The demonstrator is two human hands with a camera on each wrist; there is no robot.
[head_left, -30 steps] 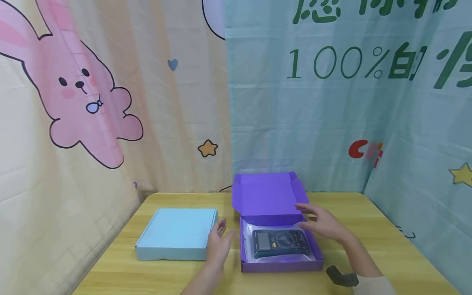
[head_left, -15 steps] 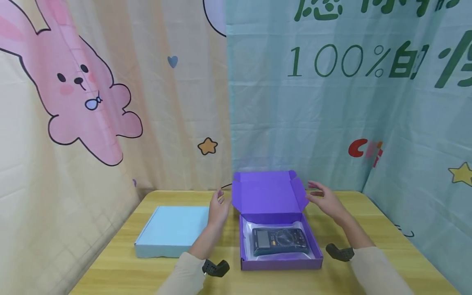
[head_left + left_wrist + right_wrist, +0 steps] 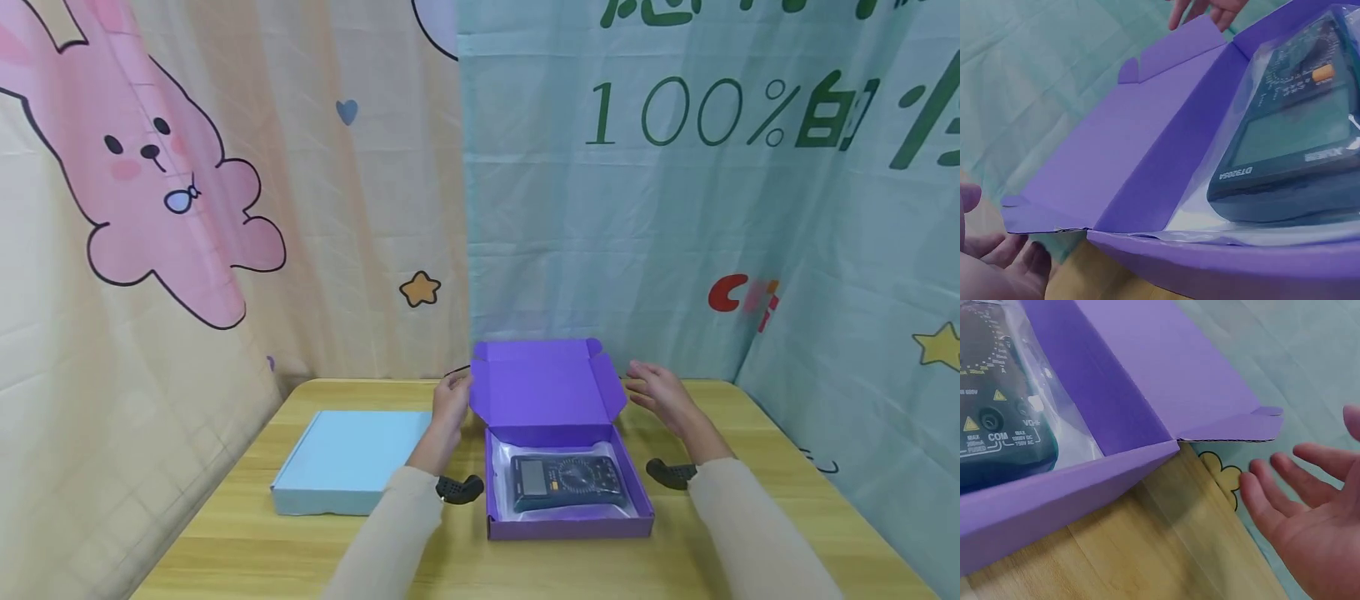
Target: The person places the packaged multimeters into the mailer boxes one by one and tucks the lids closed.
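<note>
Ideally, the purple lid (image 3: 536,387) is guided evenly by both flaps (image 3: 609,389); on left hand (image 3: 450,403) and right hand (image 3: 666,398), fingers are parted from thumbs.

Open box (image 3: 570,529): purple (duskier outside)
Multimeter (image 3: 567,482): near-black, orange button (image 3: 1322,73)
Closed box (image 3: 356,454): pale blue
Table (image 3: 232,546): yellow woodgrain
Rabbit (image 3: 161,187): pink on cream
Lettering (image 3: 821,123): green on teal

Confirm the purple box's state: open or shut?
Open. The purple box has its lid tilted back, exposing the multimeter inside.
</note>
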